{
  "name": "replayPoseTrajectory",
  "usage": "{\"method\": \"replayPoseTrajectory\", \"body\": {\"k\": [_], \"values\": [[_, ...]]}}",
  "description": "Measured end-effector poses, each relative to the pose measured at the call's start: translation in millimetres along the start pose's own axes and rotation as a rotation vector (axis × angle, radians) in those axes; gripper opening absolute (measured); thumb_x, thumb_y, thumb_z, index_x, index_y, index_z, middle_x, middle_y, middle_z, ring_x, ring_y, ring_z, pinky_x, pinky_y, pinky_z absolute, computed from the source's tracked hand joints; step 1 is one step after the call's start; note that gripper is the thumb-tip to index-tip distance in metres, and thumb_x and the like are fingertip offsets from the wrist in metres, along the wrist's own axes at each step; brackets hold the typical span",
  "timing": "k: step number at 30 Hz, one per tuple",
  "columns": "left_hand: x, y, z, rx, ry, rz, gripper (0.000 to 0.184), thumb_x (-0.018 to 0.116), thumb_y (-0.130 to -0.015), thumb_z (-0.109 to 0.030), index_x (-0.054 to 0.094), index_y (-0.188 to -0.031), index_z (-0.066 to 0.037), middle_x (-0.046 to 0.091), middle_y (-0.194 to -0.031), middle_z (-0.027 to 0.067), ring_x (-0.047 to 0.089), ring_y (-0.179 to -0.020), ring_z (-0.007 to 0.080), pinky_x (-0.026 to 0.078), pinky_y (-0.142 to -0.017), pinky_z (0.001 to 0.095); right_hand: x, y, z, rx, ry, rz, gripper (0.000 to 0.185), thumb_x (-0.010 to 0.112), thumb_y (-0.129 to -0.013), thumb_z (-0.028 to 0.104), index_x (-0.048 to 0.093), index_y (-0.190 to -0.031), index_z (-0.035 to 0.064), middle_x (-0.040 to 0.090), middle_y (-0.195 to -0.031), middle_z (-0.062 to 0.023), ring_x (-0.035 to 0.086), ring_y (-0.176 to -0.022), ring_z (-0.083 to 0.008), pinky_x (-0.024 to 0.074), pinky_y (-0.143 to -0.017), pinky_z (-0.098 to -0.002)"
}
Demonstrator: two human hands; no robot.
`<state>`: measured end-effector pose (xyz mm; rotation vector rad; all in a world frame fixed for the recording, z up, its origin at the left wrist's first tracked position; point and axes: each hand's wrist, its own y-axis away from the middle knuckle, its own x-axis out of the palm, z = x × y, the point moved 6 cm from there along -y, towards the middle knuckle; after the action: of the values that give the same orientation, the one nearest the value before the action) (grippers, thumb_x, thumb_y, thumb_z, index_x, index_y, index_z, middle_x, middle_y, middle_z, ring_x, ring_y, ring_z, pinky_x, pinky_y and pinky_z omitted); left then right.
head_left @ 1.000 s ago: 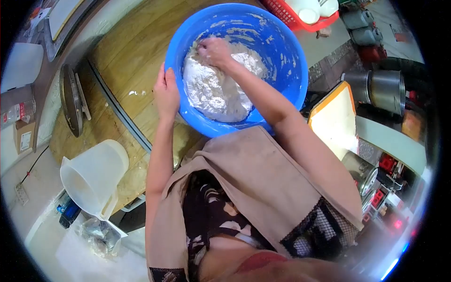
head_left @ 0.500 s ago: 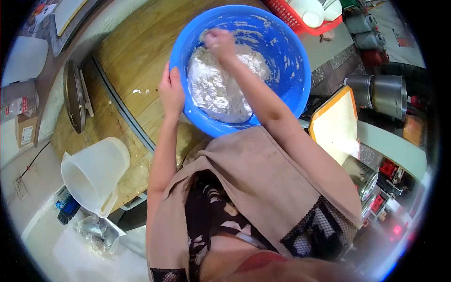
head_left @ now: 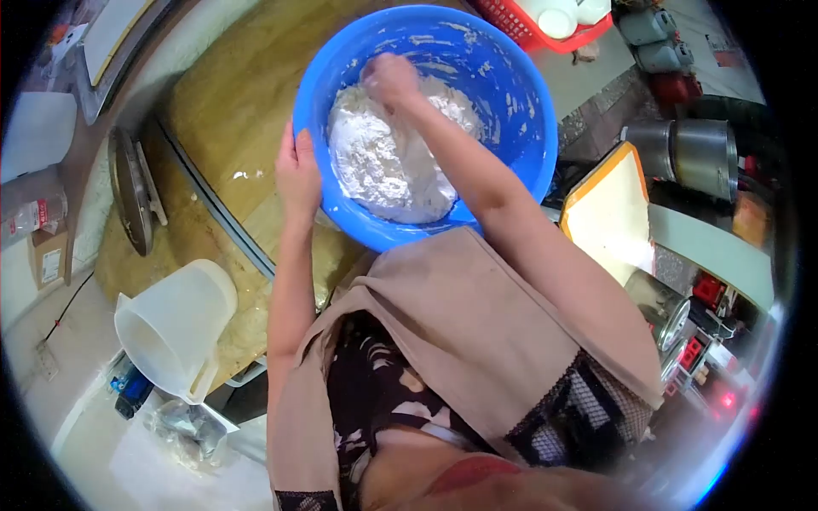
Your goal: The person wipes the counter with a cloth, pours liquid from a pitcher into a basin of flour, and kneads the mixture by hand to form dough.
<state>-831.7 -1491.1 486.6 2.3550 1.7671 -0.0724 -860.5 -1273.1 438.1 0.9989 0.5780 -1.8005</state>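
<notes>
A large blue plastic basin [head_left: 524,153] fills the upper middle of the view, with the floury dough [head_left: 375,162] inside it. The dough is a pale, lumpy mass, dusted heavily with loose white flour, its surface rough and cracked rather than smooth. It lies in the basin from about ten o'clock down to six, heaped toward the left. Bare blue wall shows from one o'clock to four, streaked with whitish smears and small stuck bits; thicker smears run around twelve.

The right hand [head_left: 390,81] reaches into the basin at eleven o'clock, at the dough's upper edge, its fingers curled in toward the palm. It is blurred, so I cannot tell whether dough is pinched in them. The left hand [head_left: 300,175] touches the basin's outer side between eight and nine o'clock, fingers close together and thumb next to the rim; how firmly they grip, I cannot tell.

Around the basin, a translucent plastic pitcher [head_left: 175,328] leans at eight o'clock, near the edge of the wooden tabletop [head_left: 234,111]. A round metal lid [head_left: 129,196] stands tilted toward nine. A red plastic basket [head_left: 511,21] holding white dishes [head_left: 558,23] sits between one and two, and steel pots [head_left: 703,157] lie at three.
</notes>
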Motion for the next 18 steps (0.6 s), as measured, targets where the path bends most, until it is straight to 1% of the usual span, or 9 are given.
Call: {"method": "replayPoseTrajectory", "body": {"k": [1,3,4,8,10,11,15,17,18], "values": [[-1,-1,0,0.003,-0.006,0.002,0.037,0.042,-0.091,-0.02,0.044,-0.12,0.002,0.058,-0.101,0.0088,0.051,-0.088,0.0116,0.041,-0.078,0.0239,-1,-1,0,0.002,-0.006,-0.003,0.019,0.054,-0.065,0.019,0.065,-0.073,0.0051,0.061,-0.074,-0.0182,0.061,-0.069,-0.0325,0.0489,-0.069,-0.0395],[-1,1,1,-0.001,-0.046,-0.012,0.037,0.041,-0.091,-0.02,0.043,-0.12,0.002,0.057,-0.101,0.0073,0.051,-0.088,0.0105,0.04,-0.078,0.0234,-1,3,3,-0.172,-0.159,0.122,0.02,0.055,-0.064,0.019,0.066,-0.074,0.006,0.062,-0.077,-0.017,0.061,-0.071,-0.0324,0.0482,-0.071,-0.0394],[1,1,1,0.002,-0.043,-0.004,0.037,0.041,-0.091,-0.02,0.043,-0.12,0.002,0.057,-0.101,0.0073,0.051,-0.088,0.0105,0.04,-0.078,0.0234,-9,5,-4,-0.167,-0.155,0.116,0.02,0.055,-0.064,0.019,0.066,-0.074,0.006,0.062,-0.077,-0.017,0.061,-0.071,-0.0324,0.0482,-0.071,-0.0394],[1,4,-1,0.001,0.056,-0.013,0.036,0.041,-0.091,-0.02,0.044,-0.12,0.002,0.057,-0.094,0.0042,0.05,-0.08,0.0075,0.041,-0.071,0.0218,-67,24,-69,0.092,-0.039,-0.273,0.025,0.052,-0.067,0.024,0.066,-0.076,0.0052,0.061,-0.077,-0.0191,0.061,-0.073,-0.0317,0.0476,-0.069,-0.0408],[0,4,-2,-0.014,0.039,-0.01,0.036,0.041,-0.091,-0.02,0.044,-0.119,0.002,0.057,-0.092,0.0034,0.049,-0.076,0.0067,0.041,-0.068,0.0214,-78,27,-113,0.34,-0.094,-0.294,0.031,0.048,-0.07,0.03,0.064,-0.073,0.0034,0.06,-0.076,-0.0206,0.06,-0.073,-0.0329,0.0468,-0.068,-0.0412],[-1,4,0,-0.029,0.01,-0.026,0.036,0.041,-0.091,-0.02,0.045,-0.118,0.002,0.057,-0.089,0.0027,0.048,-0.073,0.0062,0.04,-0.066,0.0209,-72,18,-119,0.345,-0.09,-0.286,0.031,0.048,-0.07,0.03,0.064,-0.073,0.0034,0.06,-0.076,-0.0206,0.06,-0.073,-0.0329,0.0468,-0.068,-0.0412],[2,5,-6,-0.017,0.051,-0.049,0.035,0.042,-0.091,-0.02,0.046,-0.117,0.003,0.057,-0.084,0.0017,0.047,-0.068,0.0054,0.039,-0.061,0.0196,-21,-14,-77,-0.075,-0.205,0.062,0.042,0.043,-0.074,0.04,0.062,-0.082,0.0036,0.059,-0.086,-0.0225,0.057,-0.084,-0.0342,0.0434,-0.073,-0.0391],[2,3,-6,0.006,0.024,-0.081,0.035,0.043,-0.09,-0.02,0.047,-0.117,0.003,0.057,-0.085,0.0019,0.047,-0.068,0.0055,0.039,-0.061,0.0196,-3,-16,-42,-0.021,-0.169,0.399,0.038,0.047,-0.074,0.033,0.059,-0.093,0.002,0.061,-0.088,-0.0144,0.057,-0.08,-0.0262,0.043,-0.071,-0.0369],[1,3,-6,0.034,0.001,-0.099,0.035,0.043,-0.09,-0.02,0.047,-0.117,0.003,0.057,-0.086,0.002,0.047,-0.068,0.0056,0.039,-0.061,0.0196,4,-21,-31,-0.021,-0.172,0.413,0.038,0.047,-0.074,0.033,0.059,-0.093,0.002,0.061,-0.088,-0.0144,0.057,-0.08,-0.0262,0.043,-0.071,-0.0369]]}}
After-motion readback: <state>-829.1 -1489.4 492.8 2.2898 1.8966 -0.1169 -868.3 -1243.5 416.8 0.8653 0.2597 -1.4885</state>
